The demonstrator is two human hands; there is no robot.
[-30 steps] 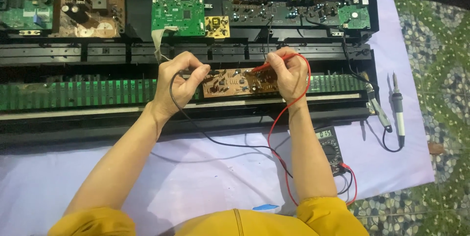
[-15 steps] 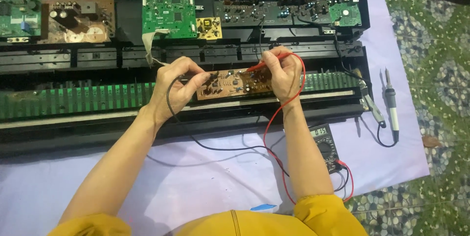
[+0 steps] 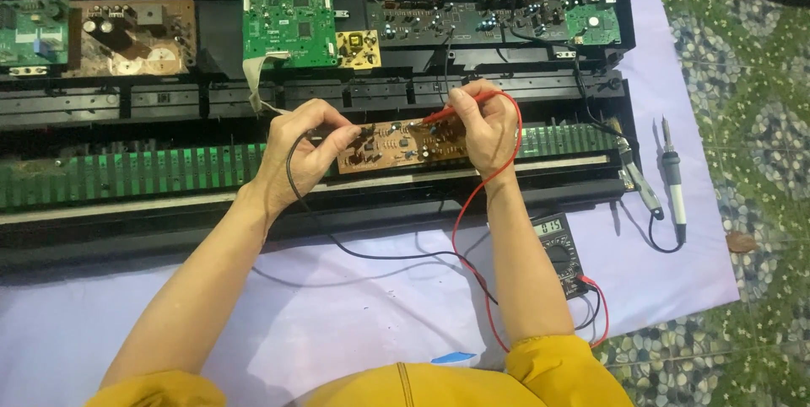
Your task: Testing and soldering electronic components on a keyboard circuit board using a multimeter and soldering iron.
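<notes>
A small brown circuit board (image 3: pixel 396 146) lies on the long green strip (image 3: pixel 126 172) of an opened black electronic chassis (image 3: pixel 101 230). My left hand (image 3: pixel 299 150) pinches a black test probe at the board's left end; its black lead (image 3: pixel 337 242) loops down over the cloth. My right hand (image 3: pixel 485 129) grips a red test probe (image 3: pixel 451 109) whose tip touches the board's upper right part. The red lead (image 3: pixel 472 230) arcs down to a dark multimeter (image 3: pixel 561 253) beside my right forearm.
Inside the chassis sit a green board (image 3: pixel 291 26), a small yellow board (image 3: pixel 359 48), a brown board (image 3: pixel 126 36) and a dark board with knobs (image 3: pixel 472 15). A soldering iron (image 3: pixel 672 175) and pliers (image 3: pixel 639 181) lie right on the lavender cloth (image 3: pixel 337 323). Patterned floor (image 3: pixel 751 120) borders it.
The view has shifted slightly, so the scene sits a little higher and further left in the frame. Both hands stay on the brown board with the probes, hardly moved.
</notes>
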